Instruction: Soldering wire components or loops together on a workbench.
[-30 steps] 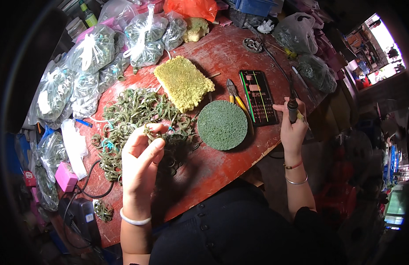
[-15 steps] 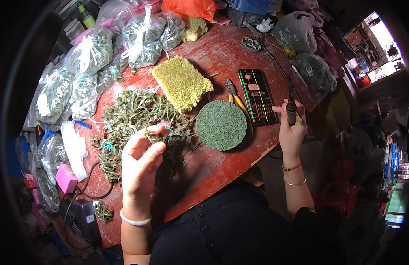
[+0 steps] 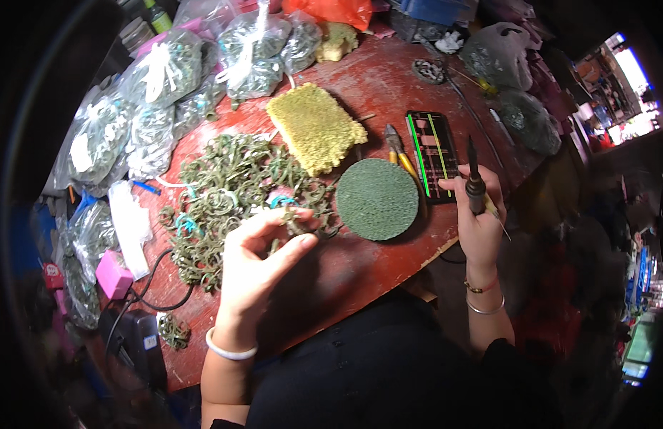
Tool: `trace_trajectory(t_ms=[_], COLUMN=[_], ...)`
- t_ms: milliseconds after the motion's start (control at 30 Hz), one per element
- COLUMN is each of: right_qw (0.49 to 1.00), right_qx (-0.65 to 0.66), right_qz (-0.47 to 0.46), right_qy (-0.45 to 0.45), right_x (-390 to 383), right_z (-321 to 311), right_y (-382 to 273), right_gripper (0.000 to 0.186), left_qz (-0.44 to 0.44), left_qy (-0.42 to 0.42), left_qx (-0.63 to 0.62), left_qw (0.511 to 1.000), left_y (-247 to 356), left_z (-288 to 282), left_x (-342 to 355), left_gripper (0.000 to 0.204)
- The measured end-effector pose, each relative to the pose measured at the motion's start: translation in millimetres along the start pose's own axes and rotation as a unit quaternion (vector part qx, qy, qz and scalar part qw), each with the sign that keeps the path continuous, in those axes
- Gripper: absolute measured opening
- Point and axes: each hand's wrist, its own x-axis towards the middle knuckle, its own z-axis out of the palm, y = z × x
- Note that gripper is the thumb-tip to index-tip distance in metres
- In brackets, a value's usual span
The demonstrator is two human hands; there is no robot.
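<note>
My left hand (image 3: 254, 268) pinches a small green-brown ring-like piece (image 3: 296, 223) between thumb and fingers, in front of a loose pile of similar curled pieces (image 3: 221, 182). Some pieces in the pile have turquoise ties. A soldering iron (image 3: 475, 187), dark with its tip pointing up, is gripped in my right hand (image 3: 480, 232) beside the phone. Between my hands lies a round green rough-faced disc (image 3: 378, 200), which neither hand touches. Behind the disc are yellow-handled pliers (image 3: 396, 149) and a smartphone (image 3: 434, 154) with a lit, striped screen.
A rough yellow sponge-like block (image 3: 313, 129) lies behind the pile on the worn red table (image 3: 360, 268). Knotted clear bags (image 3: 163, 71) of green pieces crowd the far left. More bags (image 3: 499, 57) stand far right. A black cable (image 3: 163, 304) loops near a pink block (image 3: 115, 275).
The whole view has shifted a little. My left hand has moved slightly right, closer to the disc, still pinching the ring-like piece. My right hand with the soldering iron has come slightly nearer the phone.
</note>
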Motion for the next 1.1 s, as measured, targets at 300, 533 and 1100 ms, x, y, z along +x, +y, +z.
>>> trace_trajectory(t_ms=[300,533,1100], right_qw=[0.993,0.971,0.976], right_qx=[-0.035,-0.176,0.183], right_qz=[-0.046,-0.136,0.064], right_qy=[-0.102,-0.092,-0.097], right_x=[5,3,-9], right_z=[27,46,57], right_y=[-42,-46,-73], right_gripper=[0.028,0.024,0.031], left_qz=[0.035,0.064,0.099], left_qy=[0.010,0.009,0.047], left_qx=[0.021,0.080,0.075], left_qw=[0.999,0.995,0.991], left_y=[-2,-4,-22], left_z=[-1,-6,-2], left_x=[2,2,6], left_gripper=[0.025,0.024,0.016])
